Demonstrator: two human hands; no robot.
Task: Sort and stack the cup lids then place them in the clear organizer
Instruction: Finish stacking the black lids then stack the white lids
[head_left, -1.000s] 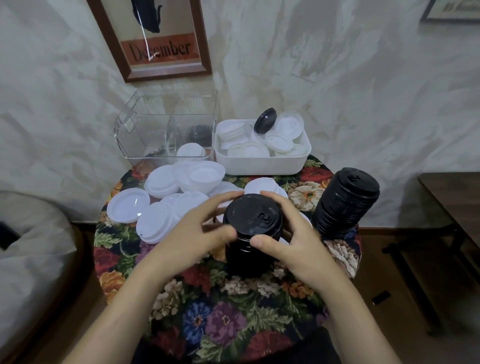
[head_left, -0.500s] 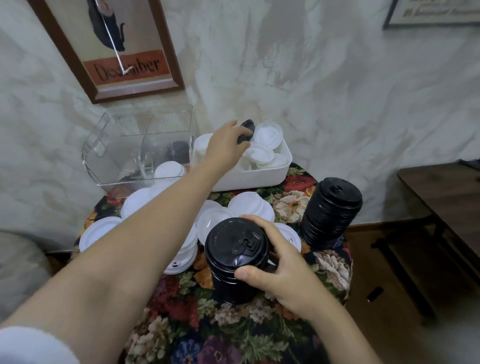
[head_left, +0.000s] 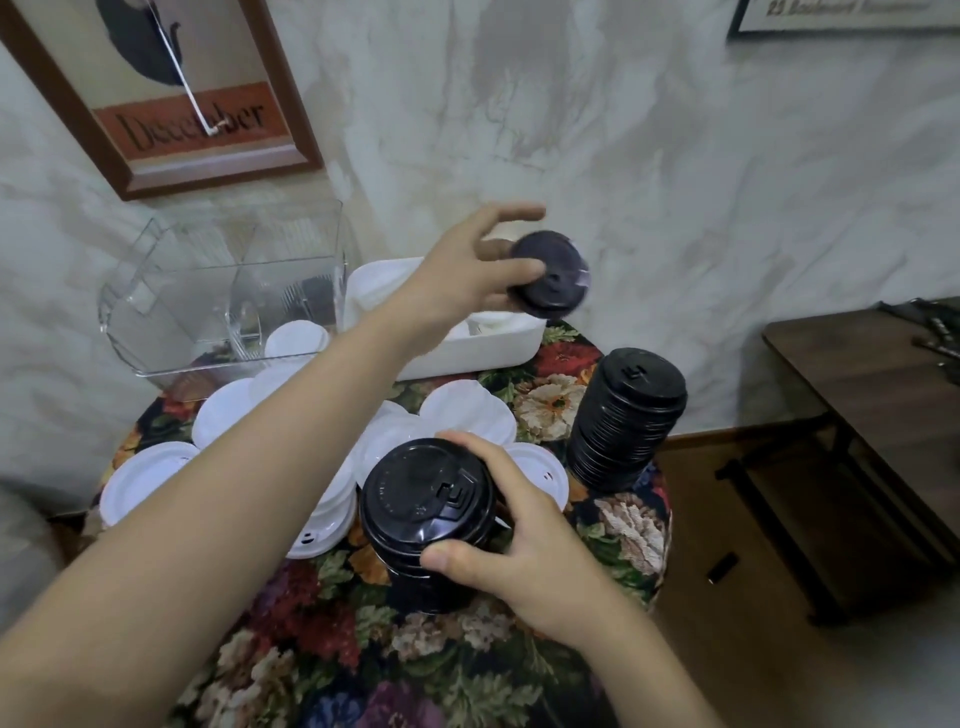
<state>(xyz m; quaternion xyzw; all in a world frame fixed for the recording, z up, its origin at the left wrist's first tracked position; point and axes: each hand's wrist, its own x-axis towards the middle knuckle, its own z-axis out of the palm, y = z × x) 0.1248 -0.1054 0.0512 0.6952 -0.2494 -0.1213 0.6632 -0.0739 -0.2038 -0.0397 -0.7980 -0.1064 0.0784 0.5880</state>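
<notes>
My left hand (head_left: 467, 275) reaches out over the white bin (head_left: 467, 353) and pinches a single black lid (head_left: 550, 273), held in the air and blurred. My right hand (head_left: 519, 540) grips the side of a stack of black lids (head_left: 426, 519) standing near the table's middle. A second, taller stack of black lids (head_left: 626, 418) stands to the right. Several white lids (head_left: 150, 480) lie spread over the left and middle of the table. The clear organizer (head_left: 223, 291) stands at the back left with a white lid stack (head_left: 296, 338) in it.
The round table has a floral cloth (head_left: 415, 660) and drops off on every side. A framed picture (head_left: 171, 93) hangs on the wall behind the organizer. A dark wooden table (head_left: 872, 395) stands at the right, apart from this one.
My left hand left the near stack, reached to the white bin, took the black lid there and has lifted it above the bin. My right hand stays on the near stack.
</notes>
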